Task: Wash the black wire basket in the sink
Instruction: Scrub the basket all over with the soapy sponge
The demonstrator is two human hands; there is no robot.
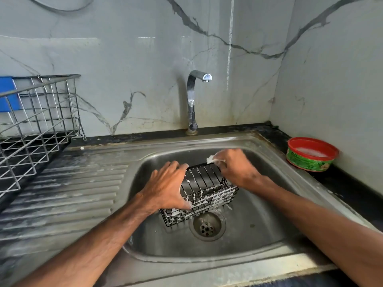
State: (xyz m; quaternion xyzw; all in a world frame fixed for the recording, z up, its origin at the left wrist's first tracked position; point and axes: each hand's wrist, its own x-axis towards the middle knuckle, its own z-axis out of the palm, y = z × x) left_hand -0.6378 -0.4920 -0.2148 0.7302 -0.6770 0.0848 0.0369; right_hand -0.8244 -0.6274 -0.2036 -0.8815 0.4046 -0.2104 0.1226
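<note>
Head view: the basket [207, 187], black wire streaked with white suds, sits inside the sink [259, 228], tilted so that one barred side faces up and its lower corner lies just beside the drain [207, 225]. The left hand [165, 187] grips the basket's left end, fingers curled over the upper edge and thumb pressed low against the sudsy mesh. The right hand [234, 168] is at the basket's far upper corner, fingers closed round a small white scrubber [210, 159] that touches the top wire there; foam clings to the fingers. Both forearms reach in from the lower edge of the frame. The tap [191, 100] stands at the back of the sink, its spout pointing toward the bowl. A ribbed drainboard [68, 193] stretches left of the bowl, wet and smeared. At the far left a metal rack [37, 121] stands on the dark surface [342, 183], with a blue board [8, 94] behind its wires. To the right of the sink, near the corner, a green tub [308, 160] with a red rim holds white soap. A pale veined wall [124, 59] rises behind.
</note>
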